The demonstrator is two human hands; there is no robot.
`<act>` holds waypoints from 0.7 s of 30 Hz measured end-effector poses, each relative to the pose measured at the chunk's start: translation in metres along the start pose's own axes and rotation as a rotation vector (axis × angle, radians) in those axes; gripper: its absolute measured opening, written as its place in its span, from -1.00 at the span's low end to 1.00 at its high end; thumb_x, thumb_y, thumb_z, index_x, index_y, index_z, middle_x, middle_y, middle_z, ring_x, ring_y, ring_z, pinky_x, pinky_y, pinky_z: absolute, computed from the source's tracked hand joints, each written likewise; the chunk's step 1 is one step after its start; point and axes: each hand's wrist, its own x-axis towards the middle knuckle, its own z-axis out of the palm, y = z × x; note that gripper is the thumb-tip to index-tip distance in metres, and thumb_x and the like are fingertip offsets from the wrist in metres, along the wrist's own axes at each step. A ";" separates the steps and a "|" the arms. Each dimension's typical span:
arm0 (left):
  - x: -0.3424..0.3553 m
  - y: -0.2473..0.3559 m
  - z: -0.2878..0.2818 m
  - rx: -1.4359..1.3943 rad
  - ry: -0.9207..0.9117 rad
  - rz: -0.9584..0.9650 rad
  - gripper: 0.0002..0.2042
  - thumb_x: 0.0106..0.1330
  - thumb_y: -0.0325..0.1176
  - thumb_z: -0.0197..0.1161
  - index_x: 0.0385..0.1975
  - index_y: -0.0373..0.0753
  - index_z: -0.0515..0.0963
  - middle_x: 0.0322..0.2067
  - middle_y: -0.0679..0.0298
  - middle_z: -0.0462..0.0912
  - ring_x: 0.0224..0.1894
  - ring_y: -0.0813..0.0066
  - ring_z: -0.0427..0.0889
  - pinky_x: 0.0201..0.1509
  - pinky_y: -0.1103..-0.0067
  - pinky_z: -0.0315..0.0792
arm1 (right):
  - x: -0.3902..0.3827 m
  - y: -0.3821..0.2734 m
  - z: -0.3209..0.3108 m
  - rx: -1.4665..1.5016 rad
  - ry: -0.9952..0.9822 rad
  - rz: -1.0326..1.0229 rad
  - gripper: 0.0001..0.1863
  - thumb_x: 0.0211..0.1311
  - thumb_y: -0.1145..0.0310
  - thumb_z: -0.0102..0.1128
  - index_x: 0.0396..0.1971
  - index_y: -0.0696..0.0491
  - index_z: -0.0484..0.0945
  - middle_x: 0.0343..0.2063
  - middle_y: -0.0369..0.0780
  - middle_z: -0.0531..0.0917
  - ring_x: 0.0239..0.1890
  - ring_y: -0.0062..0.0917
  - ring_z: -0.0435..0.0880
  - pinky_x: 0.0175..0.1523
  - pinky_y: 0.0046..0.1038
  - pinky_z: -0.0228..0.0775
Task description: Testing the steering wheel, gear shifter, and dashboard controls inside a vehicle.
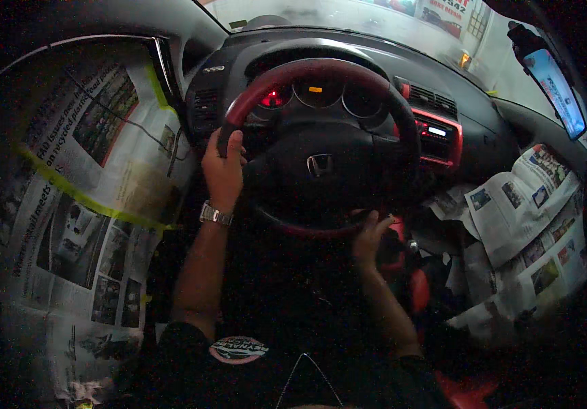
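Note:
A dark steering wheel with red sections fills the upper middle in front of me. My left hand is closed round its left side, thumb up along the rim, and a metal-band watch sits on that wrist. At the lower right of the rim, my right hand has its fingers bent about the wheel; dim light partly hides them. Behind the wheel is the instrument cluster, with a red glow at its left and a small orange display.
Newspaper with yellow-green tape covers the door on my left. More newspaper sheets lie over the passenger side. A red-trimmed car radio with a lit display sits right of the wheel. A rear-view mirror hangs at the upper right.

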 end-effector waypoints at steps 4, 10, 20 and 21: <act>-0.001 0.003 0.001 0.025 0.028 -0.039 -0.53 0.46 -0.03 0.33 0.11 -0.33 0.54 -0.48 0.38 0.61 -0.50 0.68 0.55 -0.41 0.63 0.44 | -0.005 -0.013 -0.002 0.292 -0.187 0.090 -0.12 0.65 -0.02 -0.16 0.51 0.35 -0.32 0.53 0.08 -0.03 0.52 -0.21 0.09 0.58 -0.24 -0.10; 0.000 0.004 0.000 0.066 0.011 -0.052 -0.53 0.47 -0.05 0.32 0.14 -0.32 0.54 -0.48 0.39 0.61 -0.49 0.67 0.55 -0.39 0.63 0.45 | -0.014 -0.034 -0.007 0.081 -0.122 0.041 -0.01 0.63 -0.08 -0.17 0.50 0.38 -0.48 0.52 0.09 -0.07 0.45 -0.20 0.20 0.54 -0.24 -0.01; 0.001 0.004 -0.001 0.058 -0.015 -0.017 -0.60 0.49 -0.06 0.30 0.06 -0.29 0.56 -0.47 0.42 0.60 -0.49 0.69 0.53 -0.38 0.63 0.44 | -0.013 -0.030 -0.007 -0.031 -0.123 -0.046 0.01 0.61 -0.17 -0.26 0.49 0.42 -0.43 0.57 0.17 -0.34 0.63 -0.08 -0.40 0.64 -0.20 -0.48; 0.000 0.005 -0.001 0.070 -0.015 -0.026 -0.61 0.49 -0.07 0.30 0.05 -0.28 0.56 -0.47 0.42 0.59 -0.50 0.69 0.53 -0.38 0.63 0.43 | -0.014 -0.031 -0.008 -0.025 -0.123 -0.026 0.01 0.61 -0.17 -0.25 0.49 0.42 -0.43 0.57 0.17 -0.33 0.63 -0.08 -0.39 0.64 -0.20 -0.47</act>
